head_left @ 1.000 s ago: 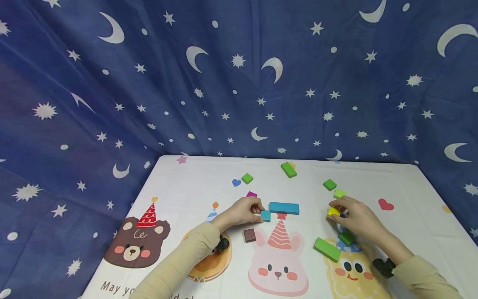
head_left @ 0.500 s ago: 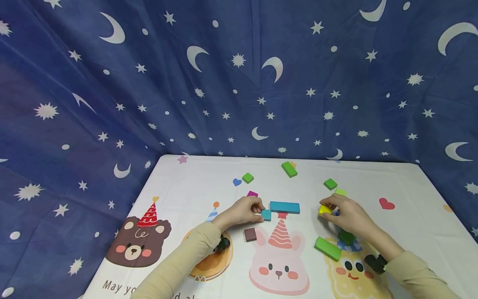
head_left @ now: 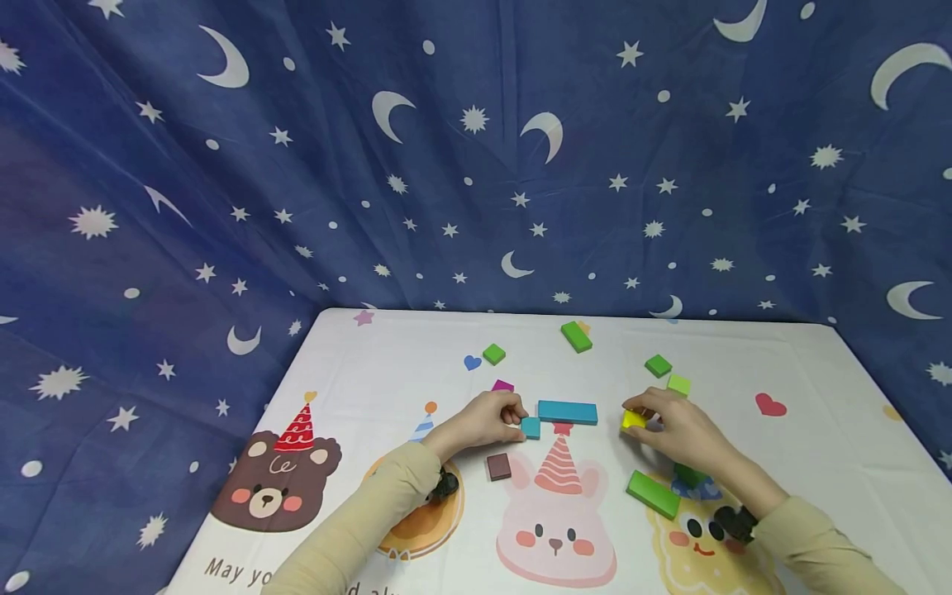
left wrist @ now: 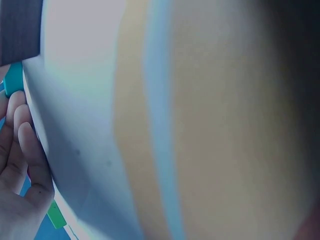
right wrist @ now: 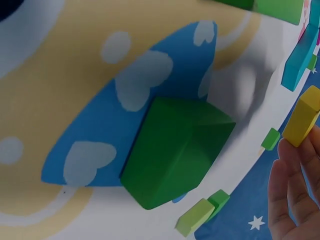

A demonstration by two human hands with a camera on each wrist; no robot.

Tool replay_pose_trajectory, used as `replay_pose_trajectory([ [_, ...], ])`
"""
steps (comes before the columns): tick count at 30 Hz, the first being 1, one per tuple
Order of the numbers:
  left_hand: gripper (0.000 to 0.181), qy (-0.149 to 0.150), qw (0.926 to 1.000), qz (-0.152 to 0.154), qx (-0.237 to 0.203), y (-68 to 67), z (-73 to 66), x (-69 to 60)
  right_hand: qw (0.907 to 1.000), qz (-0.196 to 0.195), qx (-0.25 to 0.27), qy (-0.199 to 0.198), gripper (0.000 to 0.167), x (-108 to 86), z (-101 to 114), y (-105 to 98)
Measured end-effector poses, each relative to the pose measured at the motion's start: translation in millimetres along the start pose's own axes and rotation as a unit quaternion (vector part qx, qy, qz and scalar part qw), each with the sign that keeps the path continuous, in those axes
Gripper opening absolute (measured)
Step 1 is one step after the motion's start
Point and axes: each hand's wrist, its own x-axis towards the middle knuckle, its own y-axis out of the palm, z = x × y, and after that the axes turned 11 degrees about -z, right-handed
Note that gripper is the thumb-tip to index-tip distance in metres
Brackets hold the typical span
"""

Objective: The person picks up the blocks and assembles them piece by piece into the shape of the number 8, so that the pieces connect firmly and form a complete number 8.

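Note:
My left hand [head_left: 483,421] pinches a small teal block [head_left: 530,428] at the table's middle. Just right of it, and slightly farther back, lies a long blue block [head_left: 568,412]. A yellow block [head_left: 632,420] is between the thumb and fingers of my right hand [head_left: 684,430], to the right of the long block and apart from it. In the right wrist view the yellow block [right wrist: 302,117] shows as oblong at the fingertips. The left wrist view catches only the edge of the teal block [left wrist: 14,80] by my fingers.
A dark brown block [head_left: 499,467] lies in front of my left hand, a magenta block [head_left: 502,386] behind it. Green blocks [head_left: 576,336] are scattered at the back. A long green block [head_left: 653,494] and a dark green block [right wrist: 175,150] lie near my right forearm.
My right hand has moved left with the yellow block, closer to the long blue block. The left hand has stayed in place on the small teal block.

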Motion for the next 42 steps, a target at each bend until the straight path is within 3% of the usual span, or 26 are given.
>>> replay_pose_trajectory([
  [8, 0.021, 0.006, 1.0, -0.001, -0.002, 0.4, 0.7, -0.2, 1.0, -0.001, 0.002, -0.001, 0.036, 0.1, 3.0, 4.9],
  [22, 0.02, 0.012, 0.9999, -0.001, -0.002, 1.9, 1.8, 0.4, 0.9994, 0.001, 0.019, -0.028, 0.028, -0.1, 4.5, 14.3],
  [42, 0.02, 0.0, 1.0, 0.0, 0.002, 0.8, 0.5, 1.1, 0.998, 0.025, 0.022, -0.054, 0.034, 2.7, 9.7, 22.1],
])
